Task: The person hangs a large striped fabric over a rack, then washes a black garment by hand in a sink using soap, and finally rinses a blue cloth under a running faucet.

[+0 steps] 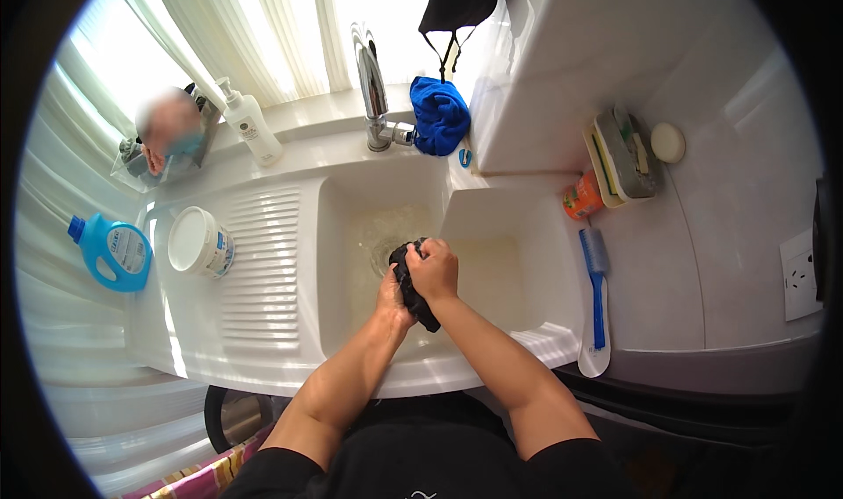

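Over the white sink basin (338, 227) I hold a bunched dark piece of fabric (424, 313), apparently wet, though its exact kind does not show. My right hand (434, 271) is closed like a fist on its upper part. From the left side my left hand (392, 300) grips the same fabric, its fingers partly hidden behind the cloth. One end of the fabric hangs below my hands. Cloudy water lies in the basin beneath, with ripples near the drain side.
A chrome faucet (372, 86) rises behind the basin, with a blue cloth (439, 117) beside it. Left of the ribbed washboard (261, 271) stand a white tub (200, 242) and a blue detergent bottle (118, 255). A blue-handled brush (597, 288) lies along the right edge.
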`<state>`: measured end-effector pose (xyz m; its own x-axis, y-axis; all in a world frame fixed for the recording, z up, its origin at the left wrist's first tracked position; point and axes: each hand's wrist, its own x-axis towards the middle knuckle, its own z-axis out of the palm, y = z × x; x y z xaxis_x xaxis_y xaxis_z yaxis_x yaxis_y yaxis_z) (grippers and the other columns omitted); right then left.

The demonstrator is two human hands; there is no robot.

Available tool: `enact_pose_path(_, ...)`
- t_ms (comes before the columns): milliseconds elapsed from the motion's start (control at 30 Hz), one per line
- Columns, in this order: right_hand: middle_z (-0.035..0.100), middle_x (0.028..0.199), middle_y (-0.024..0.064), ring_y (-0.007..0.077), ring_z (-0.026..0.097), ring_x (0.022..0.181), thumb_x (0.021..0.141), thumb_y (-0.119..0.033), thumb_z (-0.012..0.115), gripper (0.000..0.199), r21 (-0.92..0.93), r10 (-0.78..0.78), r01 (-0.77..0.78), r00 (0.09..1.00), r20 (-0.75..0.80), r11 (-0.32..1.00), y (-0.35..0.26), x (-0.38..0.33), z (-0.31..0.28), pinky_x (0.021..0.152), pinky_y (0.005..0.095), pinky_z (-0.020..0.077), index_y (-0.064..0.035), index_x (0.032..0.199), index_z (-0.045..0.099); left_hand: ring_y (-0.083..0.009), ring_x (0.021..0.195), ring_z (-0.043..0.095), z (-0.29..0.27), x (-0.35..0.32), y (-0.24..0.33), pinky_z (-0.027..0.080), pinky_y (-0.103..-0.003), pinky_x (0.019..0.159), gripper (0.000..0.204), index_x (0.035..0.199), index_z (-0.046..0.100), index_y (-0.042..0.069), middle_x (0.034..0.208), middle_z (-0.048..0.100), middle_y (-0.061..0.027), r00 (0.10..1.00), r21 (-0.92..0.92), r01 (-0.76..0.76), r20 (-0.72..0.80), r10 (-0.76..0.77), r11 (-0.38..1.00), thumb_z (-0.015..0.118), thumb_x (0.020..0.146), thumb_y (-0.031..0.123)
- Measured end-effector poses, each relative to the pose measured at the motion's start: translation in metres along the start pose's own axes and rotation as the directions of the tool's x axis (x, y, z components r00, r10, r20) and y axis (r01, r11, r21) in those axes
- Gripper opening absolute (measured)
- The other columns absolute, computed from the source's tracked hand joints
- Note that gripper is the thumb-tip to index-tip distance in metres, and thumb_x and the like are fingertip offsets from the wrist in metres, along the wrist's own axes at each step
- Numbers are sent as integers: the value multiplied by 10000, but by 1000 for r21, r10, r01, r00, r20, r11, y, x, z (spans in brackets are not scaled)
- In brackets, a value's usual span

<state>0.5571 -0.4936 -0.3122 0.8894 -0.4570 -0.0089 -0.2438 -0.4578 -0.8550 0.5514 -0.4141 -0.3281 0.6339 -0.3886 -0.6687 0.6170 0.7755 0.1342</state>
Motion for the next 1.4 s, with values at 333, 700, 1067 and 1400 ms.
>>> enact_pose_path(333, 574, 718, 122, 329, 552, 712, 751, -165, 684, 302, -70, -253, 249, 965, -73, 966, 17, -16, 20, 640, 414, 448, -36, 583, 469, -215, 737, 643, -21, 10, 11, 559, -378, 671, 257, 849, 597, 113, 818, 638, -61, 995, 89, -58, -70, 65, 994, 574, 881, 366)
enact_pose_path(700, 482, 558, 118, 313, 490, 525, 729, -155, 656, 344, -4, -255, 257, 956, -144, 966, 20, -12, 27, 520, 424, 404, -47, 542, 388, -198, 663, 620, -28, 19, 17, 523, -337, 618, 266, 754, 586, 118, 716, 616, -46, 981, 89, 27, 191, -44, 996, 604, 875, 354)
enact_pose_path(1067, 511, 1175, 172, 344, 534, 1079, 811, -189, 669, 400, -370, 282, -285, 957, -64, 884, 116, 58, -85, 856, 432, 475, -45, 1114, 451, -212, 880, 594, -20, -10, 68, 481, -368, 806, 438, 1034, 533, 9, 925, 609, -90, 829, 897, -94, -169, 533, 431, 753, 670, 113)
enact_pose_path(1400, -45, 1570, 153, 417, -54, 1426, 720, -681, 621, 1018, -602, 375, 589, 472, 798, 540, 89, 3, -7, 1061, 683, 106, -361, 1502, 53, -368, 1440, -72, -64, 40, 29, 130, -607, 1109, 820, 1496, 183, 322, 1583, 27, -72, 993, 273, 115, -60, 102, -955, 631, 814, 405)
